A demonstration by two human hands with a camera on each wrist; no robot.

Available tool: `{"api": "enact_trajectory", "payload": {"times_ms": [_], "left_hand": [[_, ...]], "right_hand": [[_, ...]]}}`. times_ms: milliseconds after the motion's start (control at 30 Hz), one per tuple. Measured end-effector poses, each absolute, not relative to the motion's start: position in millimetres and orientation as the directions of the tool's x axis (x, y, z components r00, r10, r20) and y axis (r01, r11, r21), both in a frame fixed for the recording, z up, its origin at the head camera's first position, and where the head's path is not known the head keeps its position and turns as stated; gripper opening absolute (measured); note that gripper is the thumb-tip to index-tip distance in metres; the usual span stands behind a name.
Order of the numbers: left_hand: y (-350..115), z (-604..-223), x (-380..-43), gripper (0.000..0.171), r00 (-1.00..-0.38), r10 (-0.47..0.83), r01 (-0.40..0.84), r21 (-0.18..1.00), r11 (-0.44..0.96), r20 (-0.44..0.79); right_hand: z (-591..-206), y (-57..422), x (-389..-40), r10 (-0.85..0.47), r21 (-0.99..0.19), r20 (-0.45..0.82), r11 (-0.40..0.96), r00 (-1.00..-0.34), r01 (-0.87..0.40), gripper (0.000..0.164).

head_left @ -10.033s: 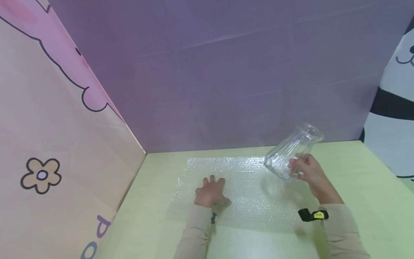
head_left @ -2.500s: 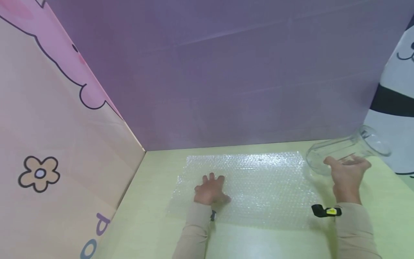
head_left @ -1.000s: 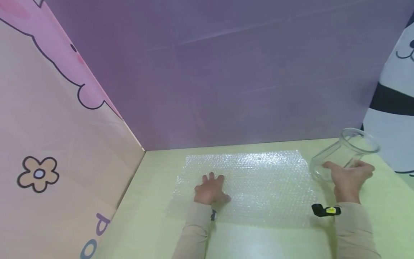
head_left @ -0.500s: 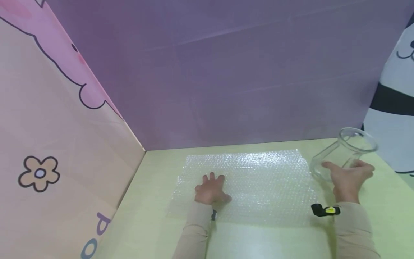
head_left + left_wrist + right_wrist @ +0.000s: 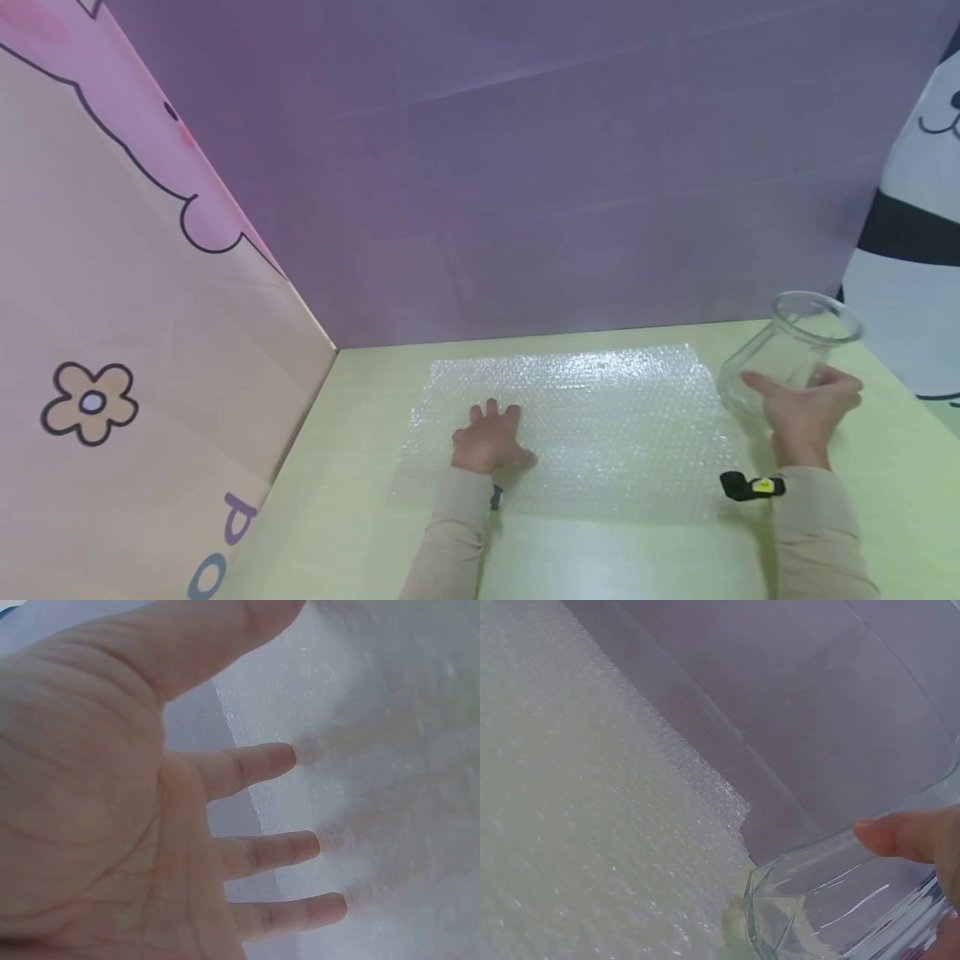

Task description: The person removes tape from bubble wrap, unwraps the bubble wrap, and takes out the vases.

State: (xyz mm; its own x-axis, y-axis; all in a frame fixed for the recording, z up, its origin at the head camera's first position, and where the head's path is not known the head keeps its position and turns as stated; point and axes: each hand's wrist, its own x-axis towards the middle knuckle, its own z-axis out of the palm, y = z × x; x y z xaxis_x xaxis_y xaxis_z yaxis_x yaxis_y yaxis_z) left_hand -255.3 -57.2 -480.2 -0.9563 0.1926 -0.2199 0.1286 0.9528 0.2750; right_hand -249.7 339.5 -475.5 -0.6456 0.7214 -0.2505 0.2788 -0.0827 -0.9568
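Observation:
A sheet of clear bubble wrap point(image 5: 615, 433) lies flat on the pale yellow-green table. My left hand point(image 5: 489, 442) rests on its left part with fingers spread; in the left wrist view the straight fingertips point(image 5: 334, 907) meet the sheet. Just off the sheet's right edge, my right hand point(image 5: 806, 412) grips a clear glass vase point(image 5: 783, 354) round its body. The vase leans to the right, its wide flared mouth up and its base low beside the wrap. In the right wrist view the thumb lies along the glass wall of the vase point(image 5: 832, 900), base towards the bubble wrap point(image 5: 592, 810).
The table point(image 5: 585, 558) reaches back to a purple-grey backdrop point(image 5: 525, 183). A printed panel with a flower point(image 5: 92, 402) stands along the left side, and a panda-print panel point(image 5: 911, 325) on the right.
Over ten seconds the right hand has carried the vase from above the wrap to beyond its right edge. Lately the vase has tipped more upright and shifted slightly left. The left hand stays put.

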Motion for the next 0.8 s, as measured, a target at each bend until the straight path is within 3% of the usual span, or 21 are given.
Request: {"api": "enact_trajectory", "payload": {"times_ms": [567, 800], "left_hand": [[-55, -478, -254, 0.082, -0.956, 0.188, 0.119, 0.285, 0.951, -0.226], [-56, -479, -254, 0.083, -0.955, 0.187, 0.119, 0.277, 0.954, -0.232]], "right_hand": [[-479, 340, -249, 0.714, -0.933, -0.192, 0.079, -0.673, 0.350, 0.101], [-474, 349, -241, 0.621, -0.893, -0.198, 0.205, -0.758, 0.401, 0.115]]}}
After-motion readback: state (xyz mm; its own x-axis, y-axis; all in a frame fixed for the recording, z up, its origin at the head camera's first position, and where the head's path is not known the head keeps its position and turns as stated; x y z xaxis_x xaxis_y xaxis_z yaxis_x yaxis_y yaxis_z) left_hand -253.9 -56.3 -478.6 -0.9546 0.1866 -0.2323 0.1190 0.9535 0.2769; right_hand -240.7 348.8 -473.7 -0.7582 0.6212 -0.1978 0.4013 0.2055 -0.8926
